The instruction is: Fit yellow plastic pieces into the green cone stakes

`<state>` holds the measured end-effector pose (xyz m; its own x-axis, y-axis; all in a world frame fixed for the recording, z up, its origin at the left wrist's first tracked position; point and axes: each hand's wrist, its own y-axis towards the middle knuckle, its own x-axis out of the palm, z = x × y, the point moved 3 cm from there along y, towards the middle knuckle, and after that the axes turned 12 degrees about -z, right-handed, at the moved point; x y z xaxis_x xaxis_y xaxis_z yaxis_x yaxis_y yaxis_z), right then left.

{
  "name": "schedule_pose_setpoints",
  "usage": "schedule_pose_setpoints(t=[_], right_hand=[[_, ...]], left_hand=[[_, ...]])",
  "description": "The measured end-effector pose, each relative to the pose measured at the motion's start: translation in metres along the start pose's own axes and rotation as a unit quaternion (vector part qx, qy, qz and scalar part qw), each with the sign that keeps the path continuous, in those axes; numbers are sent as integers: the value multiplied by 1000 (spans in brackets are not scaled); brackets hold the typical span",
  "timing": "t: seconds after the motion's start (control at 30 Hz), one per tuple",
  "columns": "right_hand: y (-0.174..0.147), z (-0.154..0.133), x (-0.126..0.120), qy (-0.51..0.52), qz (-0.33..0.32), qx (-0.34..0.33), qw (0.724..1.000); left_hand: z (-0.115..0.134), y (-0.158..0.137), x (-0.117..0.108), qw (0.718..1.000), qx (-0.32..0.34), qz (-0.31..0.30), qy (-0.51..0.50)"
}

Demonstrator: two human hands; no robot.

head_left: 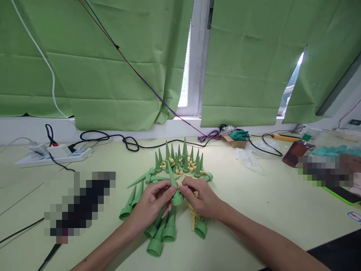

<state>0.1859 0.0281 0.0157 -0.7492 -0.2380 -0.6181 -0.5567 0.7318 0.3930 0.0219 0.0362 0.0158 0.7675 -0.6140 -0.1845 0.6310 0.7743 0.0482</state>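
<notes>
My left hand (153, 201) holds a green plastic watering spike (177, 198) between thumb and fingers, its point up and its wide collar down. My right hand (205, 198) is closed in a pinch at the spike's side, on a small yellow plastic valve (181, 184), mostly covered by the fingertips. Beneath and in front of the hands lie several loose spikes (155, 247), collars towards me. Yellow valves (193, 217) lie heaped under my right hand. Behind the hands, several spikes (184, 156) stand upright, with yellow pieces at their sides.
A power strip (81, 155) with plugs sits at the back left, and a black cable (118, 136) runs along the wall. A small cardboard box (234, 141), clear plastic bag (248, 160) and reddish-brown bottle (298, 151) are right. Another person's hand (352, 165) shows at the right edge.
</notes>
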Motion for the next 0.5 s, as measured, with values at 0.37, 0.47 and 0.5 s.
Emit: schedule_pose_setpoints(t=[0.37,0.47,0.5], right_hand=[[0,-5,5,-78,12,-39,996],[0,-6,9,-132,19,-60,989],[0,-7,11,-154,24,-72,985]], left_hand=[[-1,1,0,999,-32,29,8],[-3,1,0,999,-42,27,14],[-3,1,1,998,-47,27,16]])
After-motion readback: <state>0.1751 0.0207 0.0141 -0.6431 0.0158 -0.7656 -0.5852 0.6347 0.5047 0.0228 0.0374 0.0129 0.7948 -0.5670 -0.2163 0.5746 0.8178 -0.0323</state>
